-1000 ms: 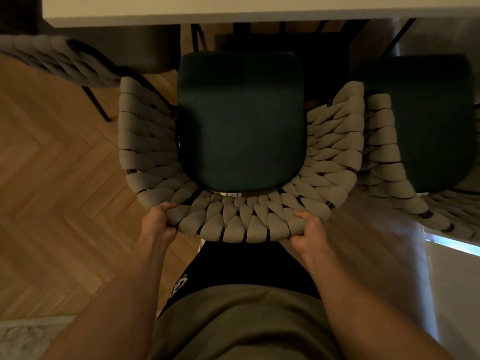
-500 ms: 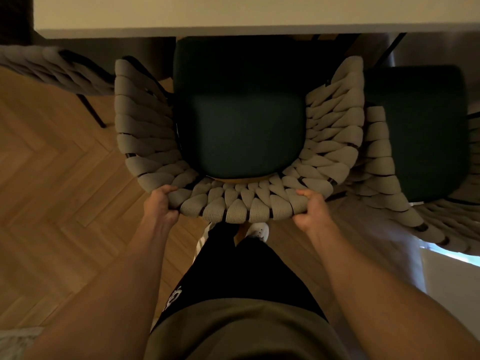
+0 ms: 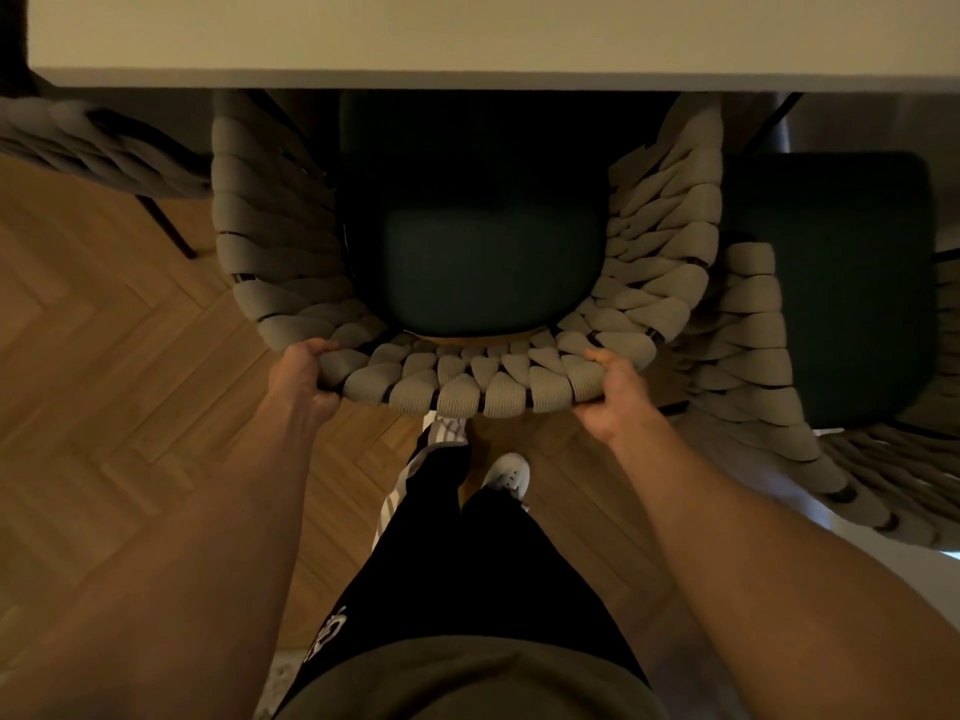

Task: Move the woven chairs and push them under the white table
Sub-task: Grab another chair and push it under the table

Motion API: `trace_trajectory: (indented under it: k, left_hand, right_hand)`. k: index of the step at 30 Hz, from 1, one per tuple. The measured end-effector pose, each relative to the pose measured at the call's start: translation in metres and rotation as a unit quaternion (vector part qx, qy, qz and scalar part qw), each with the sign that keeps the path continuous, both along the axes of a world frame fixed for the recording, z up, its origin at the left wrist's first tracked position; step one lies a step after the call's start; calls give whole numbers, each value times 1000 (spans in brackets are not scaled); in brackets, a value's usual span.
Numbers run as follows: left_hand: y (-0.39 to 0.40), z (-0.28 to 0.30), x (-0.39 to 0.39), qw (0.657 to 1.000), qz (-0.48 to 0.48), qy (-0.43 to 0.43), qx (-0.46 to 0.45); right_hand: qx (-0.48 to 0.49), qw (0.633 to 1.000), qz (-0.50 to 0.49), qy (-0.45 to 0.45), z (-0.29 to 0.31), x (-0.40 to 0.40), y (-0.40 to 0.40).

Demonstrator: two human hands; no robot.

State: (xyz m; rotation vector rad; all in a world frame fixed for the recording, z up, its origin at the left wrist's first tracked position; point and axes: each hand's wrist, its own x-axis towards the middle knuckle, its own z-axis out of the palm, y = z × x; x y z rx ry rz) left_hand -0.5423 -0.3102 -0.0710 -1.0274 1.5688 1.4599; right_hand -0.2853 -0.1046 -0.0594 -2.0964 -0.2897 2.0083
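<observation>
Herringbone wood flooring (image 3: 130, 407) in warm brown planks spreads beneath a white table (image 3: 467, 39), whose smooth flat edge crosses the top of the view. Directly below that edge stands the woven chair (image 3: 467, 392), its curved back and arms wrapped in thick, padded grey-beige straps braided over a thin black frame, around a dark green seat cushion (image 3: 483, 272) of fine-grained fabric. The front of the seat and the arm tips lie in shadow under the tabletop, while the rounded back still juts out toward the person. The left hand (image 3: 304, 379) grips the back's rim at its left curve, fingers curled over the strapping; the right hand (image 3: 610, 400) clasps the rim at the right curve the same way. A second woven chair (image 3: 753, 356) with a matching green cushion sits just beside it on the right, and part of a third (image 3: 98, 148) shows at the left. Black trousers (image 3: 467, 563) and a white shoe (image 3: 506, 475) appear below.
</observation>
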Motion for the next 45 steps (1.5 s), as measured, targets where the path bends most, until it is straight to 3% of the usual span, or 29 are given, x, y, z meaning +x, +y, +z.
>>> trace_trajectory:
  k: [21, 34, 45]
  left_hand:
    - [3, 7, -5, 997, -76, -19, -27]
    - [-12, 22, 25, 990, -110, -41, 72]
    - [-44, 38, 55, 988, -134, -19, 79]
  right_hand:
    - [-14, 1000, 23, 14, -8, 3, -6]
    - [-25, 999, 26, 22, -5, 25, -12]
    - [-10, 994, 99, 51, 28, 40, -39]
